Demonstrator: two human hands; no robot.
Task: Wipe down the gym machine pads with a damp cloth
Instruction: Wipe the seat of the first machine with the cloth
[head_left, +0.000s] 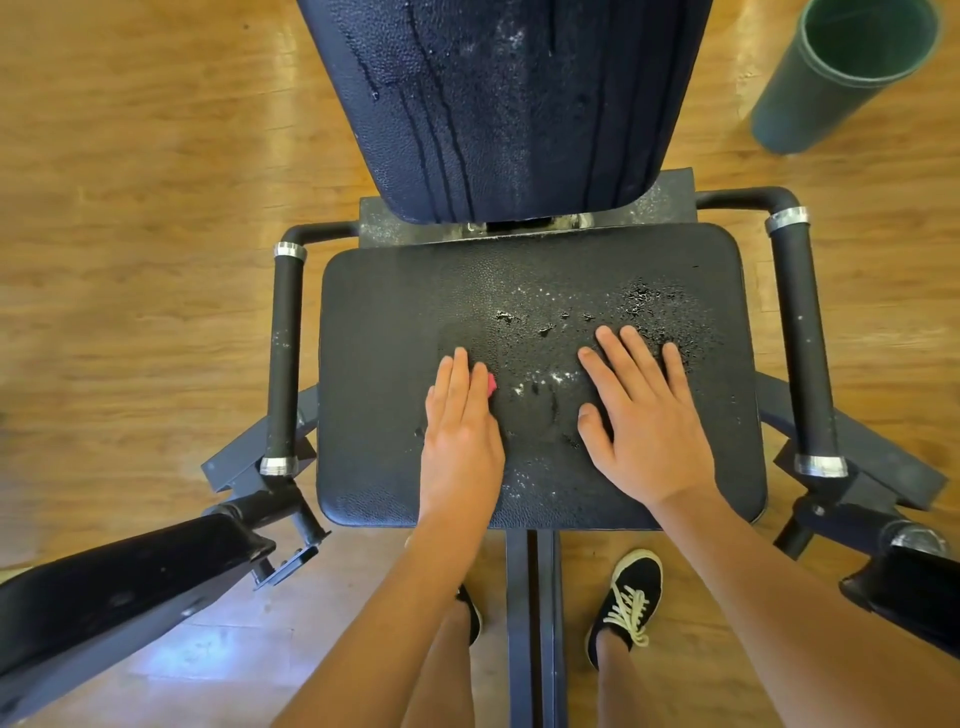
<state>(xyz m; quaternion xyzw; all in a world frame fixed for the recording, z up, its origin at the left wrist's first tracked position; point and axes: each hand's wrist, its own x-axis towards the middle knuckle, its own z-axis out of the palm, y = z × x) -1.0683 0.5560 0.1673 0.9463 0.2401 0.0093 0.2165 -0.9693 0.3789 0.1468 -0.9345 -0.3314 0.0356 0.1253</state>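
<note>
Pressing down with left hand (460, 426), fingers straight, on a pink cloth (491, 383), mostly hidden, centre-left of the wet seat pad (389, 312). Resting right hand (644, 415) flat and spread, centre-right. Above, dripping back pad (493, 104); around, wooden floor (130, 208); upper right, green bin (841, 73).

Black seat pad (395, 312), wet with droplets (644, 297), bearing a pink cloth (491, 383) under the flat left hand (460, 431); right hand (641, 415) flat nearby.
</note>
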